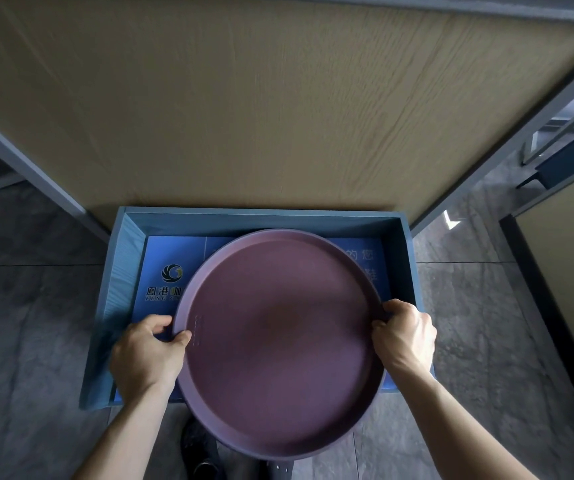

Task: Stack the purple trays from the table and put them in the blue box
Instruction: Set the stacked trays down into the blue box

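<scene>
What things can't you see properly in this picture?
Head view only:
- The writing on the blue box floor: the purple tray covers most of it.
- How many trays are stacked: only the top one shows.
- The fingertips of the left hand and right hand: curled under the tray's rim.
- The shoes: dark, hidden by the tray and the bottom edge.

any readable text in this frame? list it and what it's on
"鳳港咖": blue printed sheet lining the blue box, under a round logo; cut off by the purple tray.
"FENG C": line below, also cut off.
"的您": faint, sheet's right side.
Embossed mark on the tray's left rim: too small to read.
</scene>
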`<control>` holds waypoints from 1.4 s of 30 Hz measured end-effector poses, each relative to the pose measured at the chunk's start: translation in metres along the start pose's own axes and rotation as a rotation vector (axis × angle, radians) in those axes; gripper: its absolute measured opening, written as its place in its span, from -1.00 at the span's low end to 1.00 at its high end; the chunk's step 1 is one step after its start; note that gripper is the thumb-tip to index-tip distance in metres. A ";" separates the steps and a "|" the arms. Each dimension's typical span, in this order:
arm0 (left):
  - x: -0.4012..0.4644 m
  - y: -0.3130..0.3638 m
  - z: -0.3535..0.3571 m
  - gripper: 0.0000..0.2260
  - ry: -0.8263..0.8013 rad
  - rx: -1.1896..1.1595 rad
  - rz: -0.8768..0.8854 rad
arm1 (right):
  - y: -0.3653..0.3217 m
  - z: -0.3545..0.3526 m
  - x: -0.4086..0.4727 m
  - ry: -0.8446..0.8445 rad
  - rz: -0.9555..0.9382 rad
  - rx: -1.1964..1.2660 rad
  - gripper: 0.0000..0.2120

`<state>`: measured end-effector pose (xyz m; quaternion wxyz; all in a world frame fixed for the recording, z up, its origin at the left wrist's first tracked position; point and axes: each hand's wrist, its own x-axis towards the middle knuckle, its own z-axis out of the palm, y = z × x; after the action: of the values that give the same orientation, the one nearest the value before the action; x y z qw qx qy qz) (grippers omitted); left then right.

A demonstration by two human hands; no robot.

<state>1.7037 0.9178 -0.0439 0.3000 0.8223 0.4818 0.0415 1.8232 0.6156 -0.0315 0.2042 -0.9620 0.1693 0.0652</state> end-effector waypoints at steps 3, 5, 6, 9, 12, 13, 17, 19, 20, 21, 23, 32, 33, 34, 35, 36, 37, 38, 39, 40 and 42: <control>0.000 -0.001 0.001 -0.75 -0.024 -0.036 -0.025 | 0.002 0.001 0.000 0.006 -0.011 -0.007 -0.73; 0.000 -0.002 0.001 -0.75 -0.023 -0.034 -0.023 | 0.003 0.002 -0.001 0.004 -0.017 -0.002 -0.74; 0.000 -0.002 0.001 -0.75 -0.023 -0.030 -0.021 | 0.003 0.002 -0.001 0.003 -0.018 0.000 -0.75; 0.000 -0.001 0.002 -0.76 -0.035 -0.007 -0.014 | 0.003 0.002 -0.001 0.009 -0.022 0.007 -0.76; 0.001 0.001 0.000 -0.77 -0.047 0.052 -0.019 | 0.002 0.002 -0.001 0.006 -0.017 0.006 -0.79; 0.002 0.002 -0.001 -0.78 -0.050 0.088 -0.018 | 0.002 0.002 0.000 0.001 -0.012 0.001 -0.79; 0.005 0.002 -0.007 -0.80 -0.068 0.178 0.015 | 0.001 0.002 0.003 -0.020 -0.007 -0.026 -0.73; 0.006 0.002 -0.009 -0.78 -0.101 0.155 -0.018 | 0.001 0.002 0.004 -0.024 -0.007 -0.029 -0.73; 0.006 0.003 -0.009 -0.77 -0.113 0.142 -0.033 | 0.002 0.003 0.004 -0.024 -0.005 -0.027 -0.73; 0.006 0.003 -0.008 -0.77 -0.122 0.135 -0.039 | 0.002 0.003 0.004 -0.021 -0.001 -0.024 -0.73; 0.006 0.004 -0.007 -0.79 -0.134 0.137 -0.028 | 0.002 0.004 0.004 -0.015 0.008 -0.018 -0.73; -0.006 0.000 0.005 -0.39 -0.122 0.151 0.228 | 0.004 0.008 0.001 0.044 -0.014 -0.011 -0.74; -0.006 -0.002 0.005 -0.39 -0.120 0.162 0.244 | 0.004 0.008 0.001 0.053 -0.017 0.001 -0.74; -0.007 -0.006 0.006 -0.40 -0.128 0.176 0.257 | 0.006 0.010 -0.001 0.060 -0.008 0.007 -0.73; -0.006 -0.009 0.007 -0.40 -0.136 0.185 0.261 | 0.008 0.012 -0.003 0.064 0.006 0.013 -0.72; -0.005 -0.010 0.008 -0.40 -0.137 0.180 0.258 | 0.009 0.012 -0.004 0.069 0.016 0.025 -0.70; -0.003 -0.010 0.008 -0.40 -0.144 0.169 0.252 | 0.010 0.013 -0.005 0.072 0.027 0.043 -0.68; -0.002 -0.010 0.009 -0.40 -0.151 0.159 0.245 | 0.010 0.013 -0.005 0.074 0.035 0.060 -0.67; -0.001 -0.008 0.009 -0.40 -0.156 0.156 0.237 | 0.009 0.012 -0.005 0.070 0.039 0.070 -0.66; 0.000 -0.007 0.008 -0.40 -0.152 0.169 0.228 | 0.008 0.012 -0.005 0.055 0.039 0.067 -0.65; -0.004 -0.001 0.005 -0.36 -0.116 0.277 0.254 | 0.005 0.012 -0.008 0.011 0.005 0.000 -0.60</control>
<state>1.7027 0.9130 -0.0483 0.2034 0.9110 0.3571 -0.0353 1.8132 0.6188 -0.0432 0.2032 -0.9618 0.1730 0.0605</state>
